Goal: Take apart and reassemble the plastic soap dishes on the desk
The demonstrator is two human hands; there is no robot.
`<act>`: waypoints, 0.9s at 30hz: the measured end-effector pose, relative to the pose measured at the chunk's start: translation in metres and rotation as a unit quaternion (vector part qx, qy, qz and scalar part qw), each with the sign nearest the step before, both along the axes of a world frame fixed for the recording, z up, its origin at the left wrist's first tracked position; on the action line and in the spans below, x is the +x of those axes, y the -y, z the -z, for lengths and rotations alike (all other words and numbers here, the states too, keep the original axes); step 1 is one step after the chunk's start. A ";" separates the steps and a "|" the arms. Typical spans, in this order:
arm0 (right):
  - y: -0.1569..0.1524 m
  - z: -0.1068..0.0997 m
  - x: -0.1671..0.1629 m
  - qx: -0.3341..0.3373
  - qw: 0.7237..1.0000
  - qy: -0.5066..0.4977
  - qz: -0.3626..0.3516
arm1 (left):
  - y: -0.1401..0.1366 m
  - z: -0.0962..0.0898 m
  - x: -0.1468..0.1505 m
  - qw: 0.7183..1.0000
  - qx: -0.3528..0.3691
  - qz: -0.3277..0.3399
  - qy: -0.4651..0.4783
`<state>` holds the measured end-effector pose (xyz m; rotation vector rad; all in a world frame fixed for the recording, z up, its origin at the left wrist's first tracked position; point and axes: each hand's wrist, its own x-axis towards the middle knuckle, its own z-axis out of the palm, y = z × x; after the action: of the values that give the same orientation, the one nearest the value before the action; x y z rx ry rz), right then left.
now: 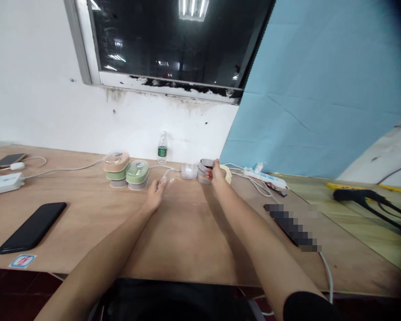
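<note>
My left hand (pixel 156 192) is closed by the thumb and fingers on a thin, clear plastic piece (pixel 169 177), too faint to name exactly. Farther right, my right hand (pixel 217 174) grips a grey container (pixel 207 162) at its right side, above the stacked grey containers (pixel 202 176). Whether it touches the ones below is hard to tell. Left of that stack stands a clear tub (pixel 189 171). Near my left hand are a green-lidded lunch box (pixel 137 173) and a taller stack with a pink lunch box (pixel 116 161) on top.
A plastic bottle (pixel 162 149) stands by the wall. Black phone (pixel 31 227) lies front left, and a blurred dark object (pixel 292 227) front right. White power strips (pixel 270 179) and cables lie along both sides. A yellow roll (pixel 227 174) sits behind my right hand.
</note>
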<state>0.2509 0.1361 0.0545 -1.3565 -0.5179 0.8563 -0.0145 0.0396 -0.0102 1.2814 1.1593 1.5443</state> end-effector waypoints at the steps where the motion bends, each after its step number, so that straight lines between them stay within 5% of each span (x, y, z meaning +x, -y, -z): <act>1: 0.000 0.002 0.002 -0.006 1.000 0.005 -0.008 | 0.000 0.000 0.001 1.000 -0.002 0.003 -0.014; 8: 0.010 0.020 0.008 0.045 0.991 0.121 0.019 | 0.003 -0.001 0.005 0.998 -0.028 0.060 0.020; 12: 0.030 0.038 -0.006 0.120 0.966 0.228 0.010 | 0.002 -0.001 0.002 0.999 -0.001 0.026 -0.020; 16: 0.070 0.060 -0.045 0.236 0.873 0.413 -0.108 | -0.003 0.002 -0.002 0.999 -0.006 -0.027 -0.022; 22: 0.118 0.065 -0.113 0.365 0.680 0.570 -0.282 | -0.008 0.008 -0.001 0.996 -0.019 -0.052 0.073; 27: 0.111 0.063 -0.124 0.370 0.663 0.594 -0.266 | -0.009 0.005 -0.001 0.997 0.025 -0.016 0.067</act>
<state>0.1265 0.0255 -0.0088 -0.7909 -2.1183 -0.0330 -0.0151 0.0481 -0.0154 1.1775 1.0662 1.6657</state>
